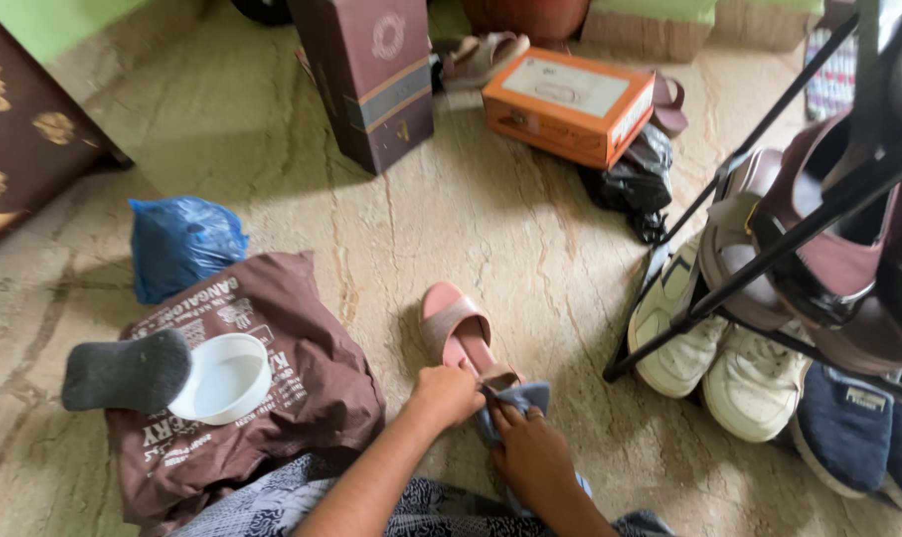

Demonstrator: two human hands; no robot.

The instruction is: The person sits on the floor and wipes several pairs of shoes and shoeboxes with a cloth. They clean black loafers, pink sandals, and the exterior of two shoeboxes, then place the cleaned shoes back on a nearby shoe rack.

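Observation:
A pink sandal [453, 328] lies on the stone floor in front of me, toe pointing away. My left hand [445, 394] grips the sandal near its heel. My right hand [530, 452] presses a blue-grey cloth [515, 400] against the heel end of the sandal. Both forearms reach in from the bottom of the view over a patterned garment.
A brown bag [302, 373] lies at left with a white bowl [224, 378] and a grey sock [125, 372] on it, a blue plastic bag [180, 244] behind. A black shoe rack [769, 249] with shoes stands right; white sneakers [714, 348] beneath. Orange box [568, 104] and tall brown box [371, 75] stand beyond.

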